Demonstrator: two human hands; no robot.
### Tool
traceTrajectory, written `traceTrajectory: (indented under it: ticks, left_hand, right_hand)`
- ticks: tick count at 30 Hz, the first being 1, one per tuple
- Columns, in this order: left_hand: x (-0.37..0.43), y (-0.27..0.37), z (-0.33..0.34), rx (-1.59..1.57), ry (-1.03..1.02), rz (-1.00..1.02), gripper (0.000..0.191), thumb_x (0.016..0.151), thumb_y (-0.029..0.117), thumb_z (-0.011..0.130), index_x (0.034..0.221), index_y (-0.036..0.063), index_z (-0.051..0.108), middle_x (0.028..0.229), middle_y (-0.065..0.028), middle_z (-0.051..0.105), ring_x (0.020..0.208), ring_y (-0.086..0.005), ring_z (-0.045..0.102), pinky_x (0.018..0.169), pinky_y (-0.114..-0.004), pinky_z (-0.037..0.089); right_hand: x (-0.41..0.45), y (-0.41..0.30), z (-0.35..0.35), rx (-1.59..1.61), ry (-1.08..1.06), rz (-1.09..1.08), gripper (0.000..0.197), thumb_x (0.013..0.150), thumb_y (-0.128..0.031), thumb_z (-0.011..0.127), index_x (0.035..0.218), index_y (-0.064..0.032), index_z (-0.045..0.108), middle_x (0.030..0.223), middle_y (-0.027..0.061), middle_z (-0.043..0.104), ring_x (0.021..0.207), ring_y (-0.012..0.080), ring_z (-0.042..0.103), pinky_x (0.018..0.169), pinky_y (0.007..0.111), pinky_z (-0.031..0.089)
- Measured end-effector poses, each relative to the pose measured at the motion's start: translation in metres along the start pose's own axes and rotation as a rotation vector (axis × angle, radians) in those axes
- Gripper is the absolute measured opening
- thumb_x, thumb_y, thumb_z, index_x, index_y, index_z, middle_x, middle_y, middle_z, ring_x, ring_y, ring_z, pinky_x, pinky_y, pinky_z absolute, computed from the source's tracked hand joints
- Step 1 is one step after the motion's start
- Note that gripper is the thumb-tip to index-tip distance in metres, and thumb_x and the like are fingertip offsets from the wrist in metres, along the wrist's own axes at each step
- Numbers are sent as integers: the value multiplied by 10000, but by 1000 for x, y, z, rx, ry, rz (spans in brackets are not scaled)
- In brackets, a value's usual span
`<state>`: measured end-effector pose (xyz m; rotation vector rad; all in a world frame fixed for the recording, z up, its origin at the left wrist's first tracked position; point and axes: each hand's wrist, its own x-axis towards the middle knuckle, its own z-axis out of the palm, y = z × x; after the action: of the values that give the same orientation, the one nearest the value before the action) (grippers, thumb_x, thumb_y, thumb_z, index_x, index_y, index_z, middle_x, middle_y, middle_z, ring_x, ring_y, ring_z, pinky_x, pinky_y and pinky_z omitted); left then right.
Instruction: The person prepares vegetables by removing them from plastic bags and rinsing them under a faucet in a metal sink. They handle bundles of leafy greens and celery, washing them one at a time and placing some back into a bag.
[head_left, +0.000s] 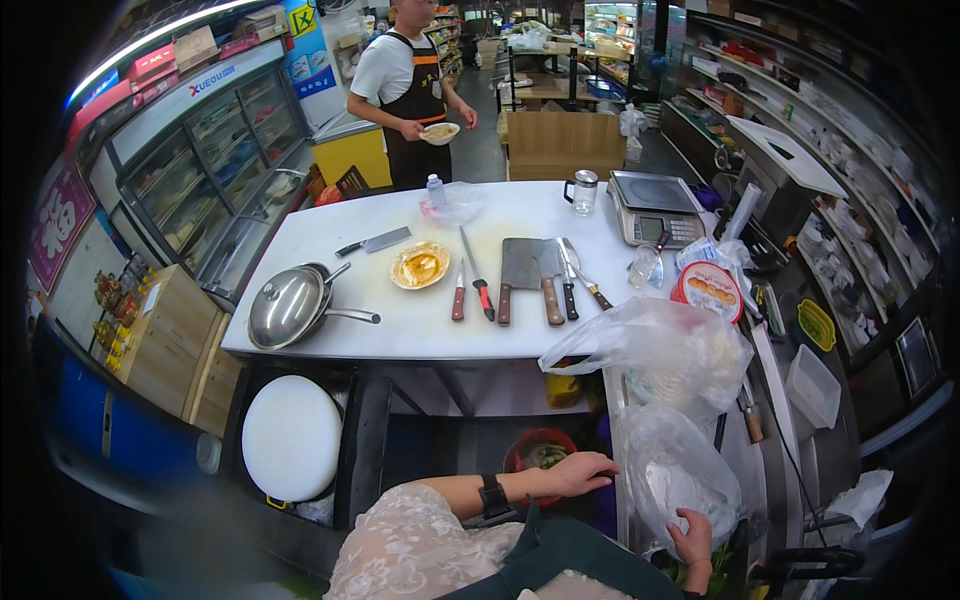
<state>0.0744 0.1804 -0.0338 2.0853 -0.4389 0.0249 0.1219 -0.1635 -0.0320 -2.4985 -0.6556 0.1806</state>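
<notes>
My left hand (581, 474) hangs over a red basket (531, 447) with greens in it, near the steel counter's edge, and holds nothing visible. At the lower right my right hand (691, 535) is by the edge of a clear plastic bag (675, 465); whether the fingers grip the film is unclear. Just beyond lies a larger clear bag (686, 352) with pale contents. On the white table (345, 285) are a wide cleaver (522, 262), several other knives, a red-handled sharpening steel (480, 283), and a plate (419, 265) with orange-brown sauce.
A lidded steel pan (289, 306) stands on the table's left. A digital scale (658, 206), glass mug (584, 193) and red-rimmed tub (707, 291) are at the right. A round white board (291, 437) lies lower left. A person (412, 90) behind the table holds a bowl.
</notes>
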Motion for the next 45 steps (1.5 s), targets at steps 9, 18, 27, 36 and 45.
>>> traceTrajectory:
  ticks: [9, 18, 27, 36, 45]
  left_hand:
    - [14, 12, 0, -43, -123, 92, 271, 881, 160, 586, 1123, 38, 584, 1029, -147, 616, 985, -321, 583, 867, -402, 461]
    - [27, 14, 11, -44, -310, 133, 290, 874, 160, 593, 1136, 37, 580, 1093, -154, 610, 1031, -324, 571, 905, -396, 455]
    - [37, 23, 26, -44, -495, 196, 307, 872, 168, 591, 1145, 28, 575, 1092, -162, 608, 1024, -339, 576, 884, -402, 466]
    - [33, 20, 32, -49, -520, 282, 338, 840, 197, 619, 1138, 44, 574, 1057, -164, 617, 970, -352, 597, 832, -428, 481]
    - [18, 35, 21, 23, -633, 245, 386, 867, 214, 599, 1212, 51, 547, 1065, -168, 610, 989, -347, 579, 860, -413, 470]
  right_hand:
    - [-23, -14, -3, -41, 89, 7, 364, 656, -183, 753, 986, -74, 644, 969, 122, 630, 980, 333, 537, 891, 434, 387]
    - [-64, -28, -8, -107, 167, 124, 339, 669, -166, 743, 975, -61, 639, 972, 131, 615, 990, 345, 525, 879, 432, 402]
    - [-111, -40, -4, -106, 207, 298, 368, 659, -147, 751, 995, -55, 635, 1008, 122, 614, 1043, 336, 509, 928, 441, 372]
    - [-120, -63, -8, -108, 240, 330, 357, 678, -145, 744, 1004, -48, 633, 1017, 147, 606, 1047, 352, 511, 917, 422, 398]
    - [-136, -70, 1, -106, 251, 337, 361, 683, -141, 747, 1015, -56, 635, 1033, 125, 609, 1054, 336, 512, 945, 435, 380]
